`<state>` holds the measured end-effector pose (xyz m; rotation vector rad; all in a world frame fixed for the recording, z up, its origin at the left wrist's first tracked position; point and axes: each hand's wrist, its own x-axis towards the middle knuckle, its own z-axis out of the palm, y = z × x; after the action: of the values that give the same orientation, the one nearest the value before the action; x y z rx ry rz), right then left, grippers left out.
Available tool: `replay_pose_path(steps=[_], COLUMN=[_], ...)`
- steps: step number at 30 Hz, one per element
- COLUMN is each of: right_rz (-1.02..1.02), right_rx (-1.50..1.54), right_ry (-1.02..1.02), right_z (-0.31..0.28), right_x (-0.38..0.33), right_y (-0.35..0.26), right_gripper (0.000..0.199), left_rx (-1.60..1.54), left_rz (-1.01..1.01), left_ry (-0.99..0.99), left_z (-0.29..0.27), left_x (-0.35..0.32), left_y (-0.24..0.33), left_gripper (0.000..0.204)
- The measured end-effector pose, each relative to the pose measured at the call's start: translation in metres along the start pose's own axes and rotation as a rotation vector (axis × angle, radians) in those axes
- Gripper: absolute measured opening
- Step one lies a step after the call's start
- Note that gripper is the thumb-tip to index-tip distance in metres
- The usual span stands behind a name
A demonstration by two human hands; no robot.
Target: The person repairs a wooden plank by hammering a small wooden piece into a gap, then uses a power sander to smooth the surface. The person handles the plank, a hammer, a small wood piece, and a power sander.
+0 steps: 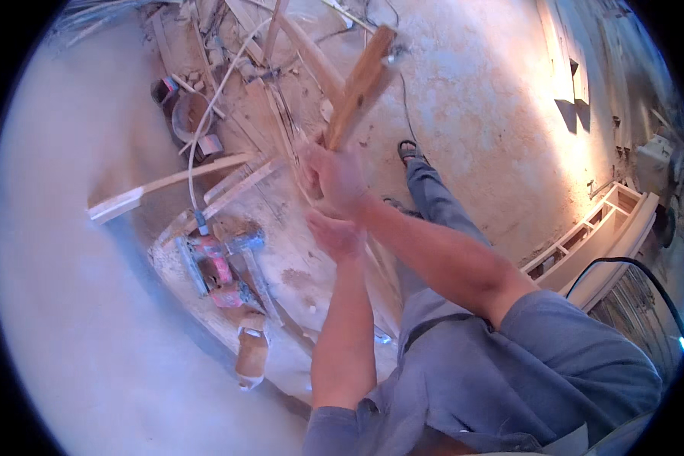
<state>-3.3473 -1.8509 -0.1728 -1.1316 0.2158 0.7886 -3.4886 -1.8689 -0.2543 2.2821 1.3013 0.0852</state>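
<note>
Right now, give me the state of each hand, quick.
Left hand: open, palm up, holding nothing, just below the right hand.
Right hand: closed around the lower end of a wooden piece, held raised.

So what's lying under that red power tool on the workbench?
The red power tool lies on a dusty workbench top, beside a hammer. Whatever sits directly beneath its body is covered. The hands are apart from it: the right hand holds a wooden piece.
</note>
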Motion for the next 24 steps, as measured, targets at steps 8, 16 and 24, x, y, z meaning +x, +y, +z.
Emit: replay_pose_path(steps=[8,16,24], right_rz=[0.235,-0.034,0.075], right_rx=[0.247,0.173,0.087], right_ry=[0.12,0.039,0.047], right_z=[-0.012,-0.018,0.001], right_x=[-0.039,-0.106,0.003], right_y=[0.022,0.03,-0.012], right_gripper=[0.016,0.016,0.018], left_rx=[-0.109,-0.043,-0.048], left_rz=[-0.076,-0.048,-0.118], left_ry=[0.037,-0.089,-0.044], left_z=[-0.006,-0.019,0.002], left_x=[0.0,-0.003,0.001], left_y=[-0.011,-0.017,0.003], left_gripper=[0.07,0.068,0.065])
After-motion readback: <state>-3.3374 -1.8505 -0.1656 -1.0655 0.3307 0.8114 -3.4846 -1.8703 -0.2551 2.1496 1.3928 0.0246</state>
